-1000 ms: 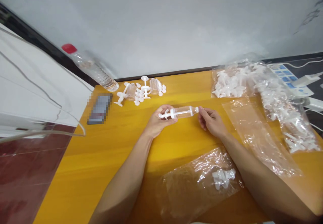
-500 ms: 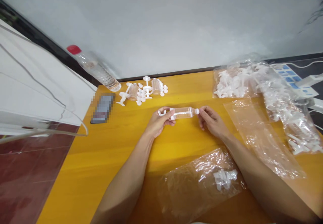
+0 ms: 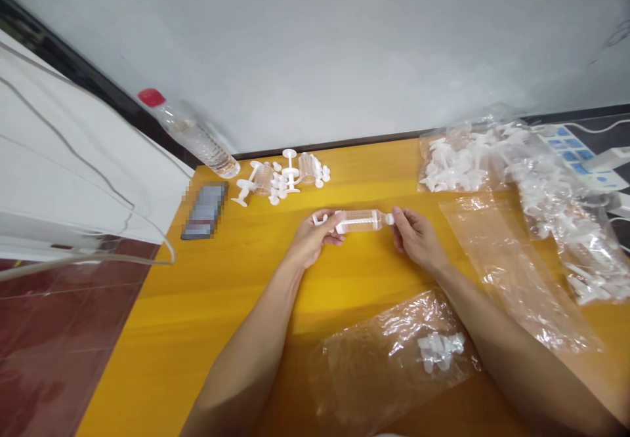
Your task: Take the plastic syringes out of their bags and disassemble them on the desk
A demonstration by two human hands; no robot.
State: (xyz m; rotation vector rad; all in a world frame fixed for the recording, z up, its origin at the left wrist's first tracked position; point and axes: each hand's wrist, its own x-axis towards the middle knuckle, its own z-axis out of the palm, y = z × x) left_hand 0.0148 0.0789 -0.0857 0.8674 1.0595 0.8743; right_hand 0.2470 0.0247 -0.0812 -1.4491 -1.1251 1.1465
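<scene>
A clear plastic syringe [image 3: 361, 220] with white end pieces lies level between my hands, above the yellow table. My left hand [image 3: 317, 237] is closed around its left end, where a white plunger handle shows past the fingers. At the other end, the thumb and fingers of my right hand [image 3: 413, 235] pinch the small white tip [image 3: 390, 219]. Part of the tip is hidden by those fingers. Beyond my left hand lie clear barrels [image 3: 264, 179], white plungers [image 3: 290, 173] and small white nozzles [image 3: 276, 191] in two loose groups.
Bags of white plastic parts [image 3: 457, 165] lie at the back right, beside a flat clear bag [image 3: 506, 260]. Another clear bag [image 3: 364, 365] with small white pieces is nearer me. A phone [image 3: 204, 210] and a red-capped bottle [image 3: 197, 138] are at the left.
The view has shifted slightly, so everything sits a little to the right. My right fingers have changed pose slightly at the tip; both hands still hold the syringe.
</scene>
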